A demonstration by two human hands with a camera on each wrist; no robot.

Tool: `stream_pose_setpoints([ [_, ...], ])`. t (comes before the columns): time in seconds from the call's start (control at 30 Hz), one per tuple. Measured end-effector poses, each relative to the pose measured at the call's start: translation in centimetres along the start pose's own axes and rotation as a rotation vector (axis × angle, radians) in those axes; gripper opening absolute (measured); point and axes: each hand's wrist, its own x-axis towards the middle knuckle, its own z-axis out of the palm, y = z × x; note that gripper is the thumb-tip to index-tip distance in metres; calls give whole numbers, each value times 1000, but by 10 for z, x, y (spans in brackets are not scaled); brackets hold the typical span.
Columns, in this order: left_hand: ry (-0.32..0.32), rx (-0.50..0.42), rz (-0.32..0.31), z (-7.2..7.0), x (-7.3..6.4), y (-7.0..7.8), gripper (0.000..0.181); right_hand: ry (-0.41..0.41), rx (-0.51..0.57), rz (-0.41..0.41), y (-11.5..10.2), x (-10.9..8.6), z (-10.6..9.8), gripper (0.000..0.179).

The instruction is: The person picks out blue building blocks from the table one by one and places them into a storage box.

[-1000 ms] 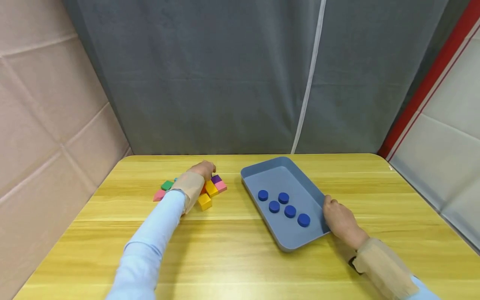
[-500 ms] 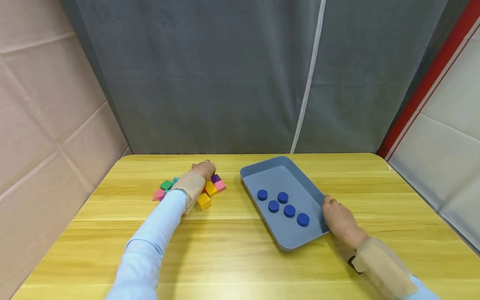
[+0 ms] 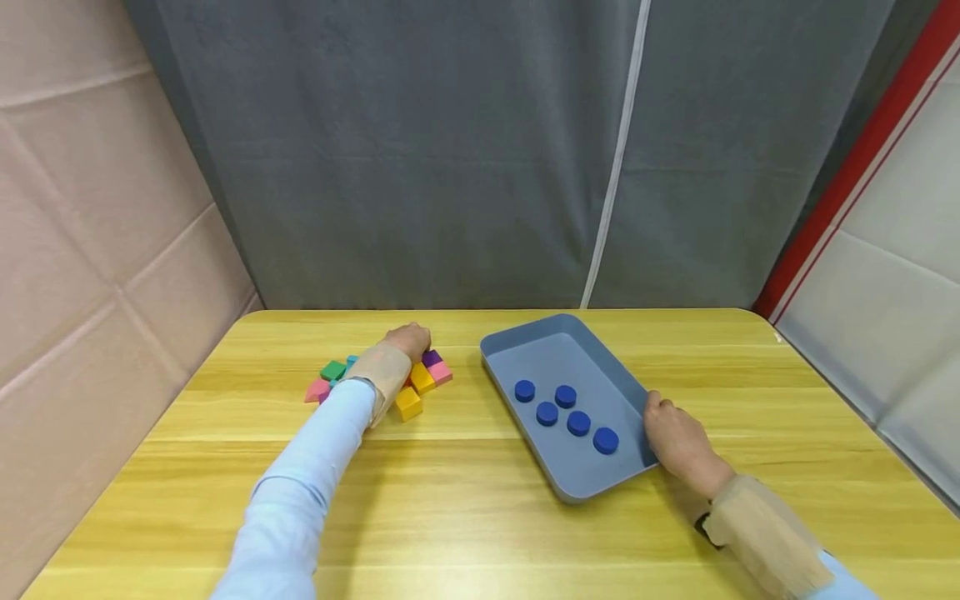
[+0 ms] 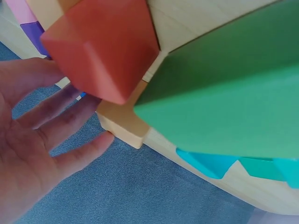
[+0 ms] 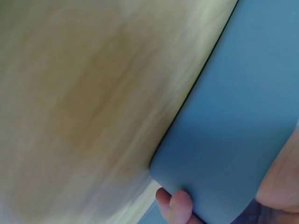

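Observation:
My left hand (image 3: 408, 340) reaches into the block pile at the table's back left. In the left wrist view its fingers extend behind a red block (image 4: 100, 53), and their tips are hidden. One fingertip touches an orange-tan block (image 4: 122, 125). A sliver of blue (image 4: 83, 94) shows between the fingers and the red block; whether it is pinched is unclear. A green block (image 4: 229, 98) looms close to the camera. My right hand (image 3: 684, 442) grips the right side of a grey-blue tray (image 3: 536, 354). Several dark blue discs (image 3: 578, 423) lie spread on the tray's floor.
Pink (image 3: 440, 373), purple (image 3: 432, 357), yellow (image 3: 408, 404) and green (image 3: 333, 371) blocks lie around the left hand on the wooden table (image 3: 450, 517). A grey curtain (image 3: 420, 167) hangs behind the table's back edge. Pale padded panels (image 3: 97, 250) stand at both sides.
The left hand stays at the pile with barely any shift. The right hand keeps its grip on the tray; tray and discs look unmoved.

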Motion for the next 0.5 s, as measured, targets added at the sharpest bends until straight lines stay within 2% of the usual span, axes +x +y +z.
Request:
stream_pose_setpoints([
  [0.17,53,22,23,4,-1,-3,7,0,-1,1,0,0,2,16],
  [0.37,58,-67,-26,4,-13,-2,11,5,-1,-4,1,0,3,16],
  [0.5,66,-122,-23,1,-27,0,19,2,-1,-3,0,0,2,17],
])
